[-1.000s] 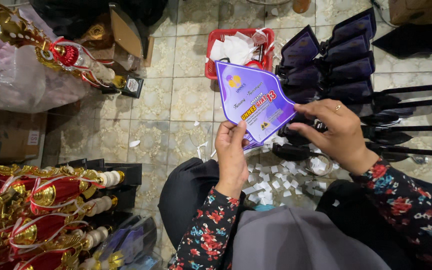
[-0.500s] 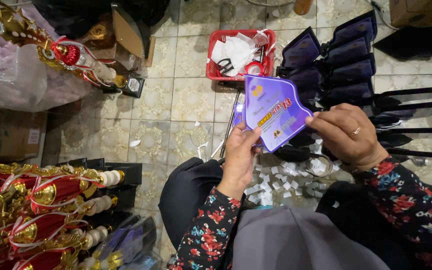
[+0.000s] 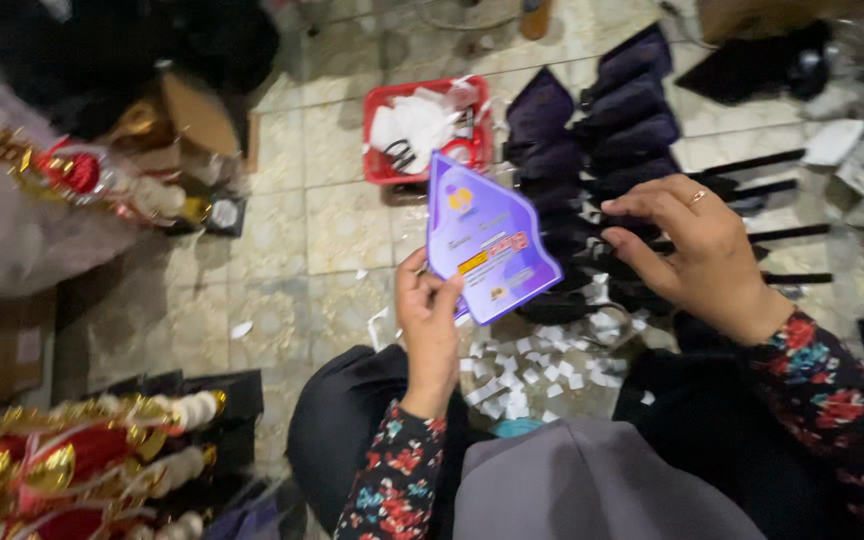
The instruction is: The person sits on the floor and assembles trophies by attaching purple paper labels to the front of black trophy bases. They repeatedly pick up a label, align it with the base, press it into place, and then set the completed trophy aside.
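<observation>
My left hand (image 3: 430, 325) pinches the lower edge of a purple pointed card (image 3: 485, 240) and holds it up over the tiled floor. My right hand (image 3: 697, 255) hovers just right of the card with its fingers spread, a ring on one finger, touching nothing that I can see. Behind the card lies a row of dark purple pointed pieces (image 3: 602, 110) with black sticks (image 3: 772, 200) running to the right. Both sleeves carry a floral print.
A red basket (image 3: 380, 165) with white scraps and scissors sits beyond the card. Small white paper bits (image 3: 527, 365) litter the floor near my knees. Red and gold decorated items (image 3: 82, 470) fill the lower left, more at upper left (image 3: 82, 175).
The right hand has let go of the card and drawn back to the right. The left hand now holds the card alone, and it has turned and shifted left.
</observation>
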